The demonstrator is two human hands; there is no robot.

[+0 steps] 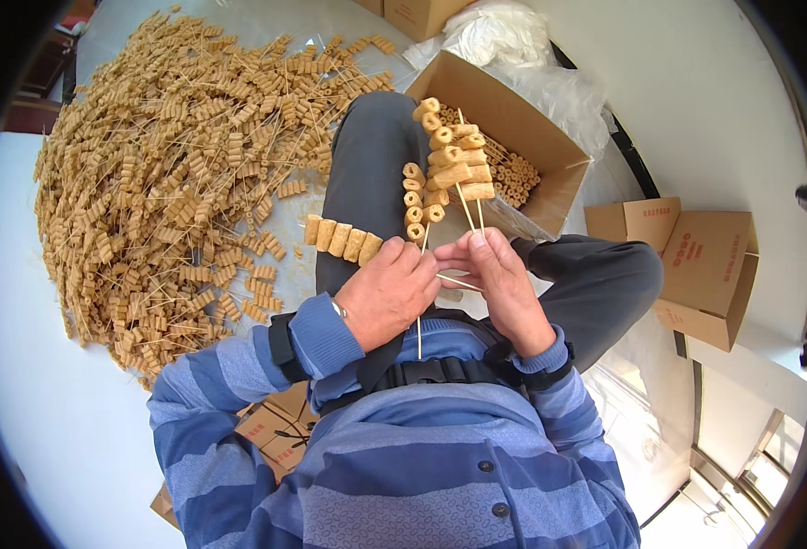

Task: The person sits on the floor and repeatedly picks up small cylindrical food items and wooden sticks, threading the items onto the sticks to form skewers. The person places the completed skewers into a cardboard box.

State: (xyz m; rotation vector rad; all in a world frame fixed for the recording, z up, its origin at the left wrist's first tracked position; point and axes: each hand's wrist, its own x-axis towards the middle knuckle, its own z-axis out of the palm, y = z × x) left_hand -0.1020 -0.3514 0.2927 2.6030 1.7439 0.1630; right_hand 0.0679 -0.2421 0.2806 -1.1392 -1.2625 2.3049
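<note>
My left hand [389,291] is closed around thin sticks in front of my waist. A skewer of short tan tube-shaped rolls [341,240] points left from it, and a bare stick [420,337] hangs below its fingers. My right hand [506,279] pinches the sticks of skewers whose rolls [458,169] stand fanned upward. Between these and my left knee, another column of rolls [412,201] shows its hollow ends. The two hands nearly touch at the fingertips. Which hand holds each stick is partly hidden by the fingers.
A large heap of similar skewers [174,183] covers the surface at left. An open cardboard box [550,146] beyond my hands contains more skewers. A second open carton [705,265] stands at right, near white plastic sheeting [499,35]. My bent legs [595,284] flank the work.
</note>
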